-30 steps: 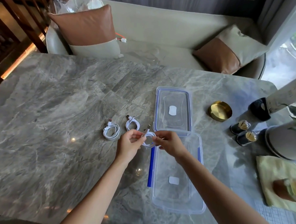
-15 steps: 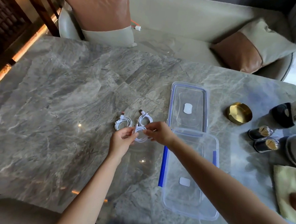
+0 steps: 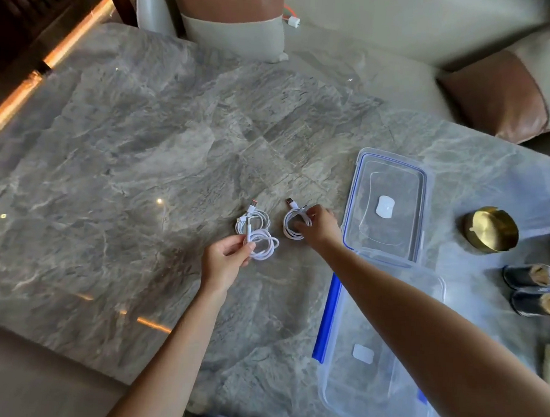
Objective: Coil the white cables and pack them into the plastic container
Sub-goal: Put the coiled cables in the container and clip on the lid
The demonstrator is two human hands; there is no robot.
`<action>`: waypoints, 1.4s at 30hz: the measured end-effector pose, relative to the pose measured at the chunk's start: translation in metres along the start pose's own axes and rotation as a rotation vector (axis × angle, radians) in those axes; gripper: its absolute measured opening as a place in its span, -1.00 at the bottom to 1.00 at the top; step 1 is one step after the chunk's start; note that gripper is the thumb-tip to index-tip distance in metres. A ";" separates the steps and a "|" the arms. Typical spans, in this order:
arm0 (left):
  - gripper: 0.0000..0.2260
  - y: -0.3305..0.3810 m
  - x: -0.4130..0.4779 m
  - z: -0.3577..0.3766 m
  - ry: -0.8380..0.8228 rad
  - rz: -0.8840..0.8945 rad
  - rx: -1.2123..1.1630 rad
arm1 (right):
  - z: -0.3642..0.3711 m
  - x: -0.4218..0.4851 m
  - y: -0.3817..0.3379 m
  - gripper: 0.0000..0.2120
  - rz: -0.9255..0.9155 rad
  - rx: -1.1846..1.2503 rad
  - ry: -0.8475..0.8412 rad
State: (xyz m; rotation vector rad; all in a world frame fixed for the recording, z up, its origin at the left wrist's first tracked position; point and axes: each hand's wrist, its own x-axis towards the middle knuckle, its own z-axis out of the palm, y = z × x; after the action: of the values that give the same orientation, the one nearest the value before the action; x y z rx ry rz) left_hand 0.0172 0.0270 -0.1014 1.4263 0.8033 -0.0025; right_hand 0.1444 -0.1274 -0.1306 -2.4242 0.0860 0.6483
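Left hand [image 3: 226,260] is up over the marble table [image 3: 126,168], thumb and fingers pinched tight on one coiled white cable [image 3: 265,244]. It's a loose bundle of several rounds, and one straight plug end pokes up out of the grip. Just behind it, touching or nearly so, a second coil [image 3: 255,218] lies flat on the stone, its orange-tipped plug [image 3: 253,203] pointing away from the person.

Over to the right hand [image 3: 319,225]: its fingers are curled round the far side of a third coil [image 3: 292,225]. That one is a neat small ring, and its metal USB plug [image 3: 290,202] sticks out at the top left. Whether this coil is off the table or resting on it, I cannot tell.

The clear plastic container [image 3: 363,391] sits near the right of the table with nothing in it, a blue clip [image 3: 327,319] along its left side. Its lid [image 3: 393,179] lies just beyond it. All three cables are outside the box, to its left.
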 end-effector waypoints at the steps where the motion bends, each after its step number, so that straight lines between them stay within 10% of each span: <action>1: -0.83 0.000 0.001 -0.001 0.005 -0.006 -0.001 | 0.001 0.002 -0.001 -0.71 -0.001 -0.011 0.015; 17: -0.84 0.031 -0.026 0.023 -0.089 0.103 -0.016 | -0.096 -0.059 0.010 -0.89 -0.107 0.565 -0.009; 28: -0.85 0.053 -0.073 0.116 -0.524 0.583 0.808 | -0.156 -0.133 0.123 -0.81 -0.173 -0.450 0.094; 42: -0.78 0.032 -0.068 0.196 -0.767 0.997 1.874 | -0.131 -0.118 0.124 -0.75 -0.208 -0.974 0.002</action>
State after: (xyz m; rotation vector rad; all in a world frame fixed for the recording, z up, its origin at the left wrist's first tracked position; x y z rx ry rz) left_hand 0.0765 -0.1682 -0.0531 3.0613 -1.0266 -0.6333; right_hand 0.0712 -0.3145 -0.0535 -3.2806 -0.6099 0.6835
